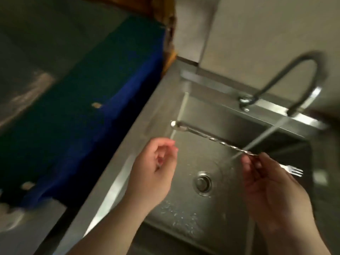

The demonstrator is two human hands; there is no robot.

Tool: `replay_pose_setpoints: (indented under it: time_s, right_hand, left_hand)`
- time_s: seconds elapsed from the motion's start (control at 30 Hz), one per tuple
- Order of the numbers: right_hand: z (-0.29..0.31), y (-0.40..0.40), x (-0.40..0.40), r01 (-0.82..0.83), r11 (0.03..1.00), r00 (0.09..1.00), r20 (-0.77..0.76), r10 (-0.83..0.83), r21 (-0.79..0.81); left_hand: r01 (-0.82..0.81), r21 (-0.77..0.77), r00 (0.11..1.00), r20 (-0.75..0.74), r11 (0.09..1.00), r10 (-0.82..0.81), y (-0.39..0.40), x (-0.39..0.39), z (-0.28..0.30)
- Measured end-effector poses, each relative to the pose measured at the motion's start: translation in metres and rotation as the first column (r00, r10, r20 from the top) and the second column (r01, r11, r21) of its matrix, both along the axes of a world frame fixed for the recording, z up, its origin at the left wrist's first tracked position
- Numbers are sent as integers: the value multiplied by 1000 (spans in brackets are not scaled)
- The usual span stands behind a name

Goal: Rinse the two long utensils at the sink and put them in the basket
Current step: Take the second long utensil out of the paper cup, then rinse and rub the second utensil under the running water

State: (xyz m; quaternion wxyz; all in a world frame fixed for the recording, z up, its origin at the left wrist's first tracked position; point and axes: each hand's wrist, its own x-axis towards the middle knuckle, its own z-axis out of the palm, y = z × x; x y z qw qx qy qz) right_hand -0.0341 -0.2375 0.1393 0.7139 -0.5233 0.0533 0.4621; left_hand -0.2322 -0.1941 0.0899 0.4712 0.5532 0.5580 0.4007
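Now | right hand (265,183) pinches twisted bar spoon (211,138) under faucet (294,83) stream, mid-frame | left hand (156,162) loosely curled, empty, over sink (202,111)

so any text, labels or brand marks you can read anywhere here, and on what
None can be read.
Faucet: no mark visible.
Sink: bare steel, no stamp visible.
Long twisted utensil in the right hand: no engraving legible; the frame is motion-blurred.
Blue cloth: two small pale patches, too blurred to tell whether they carry text.
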Motion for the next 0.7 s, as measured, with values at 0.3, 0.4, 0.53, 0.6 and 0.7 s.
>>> replay_pose_setpoints:
  time_s: [0.3, 0.4, 0.53, 0.6, 0.7]
  right_hand:
    - [-37, -57, 101, 376, 926, 921, -97, -377, -20]
    - [-60, -68, 115, 432, 901, 890, -142, -433, -36]
    - [-89, -69, 120, 478, 874, 839, -250, -483, -87]
    - [-101, -66, 119, 505, 856, 802, -306, -513, -112]
    - [-115, -60, 115, 518, 847, 764, -381, -521, -120]
  left_hand:
    - [187, -206, 959, 250, 960, -133, 14, 157, -38]
    - [228, -256, 956, 244, 939, -165, 14, 189, -52]
    - [246, -299, 953, 248, 922, -174, 19, 219, -68]
    - [238, -315, 953, 260, 919, -157, 23, 228, -77]
    - [221, -322, 957, 252, 921, -142, 31, 235, -87]
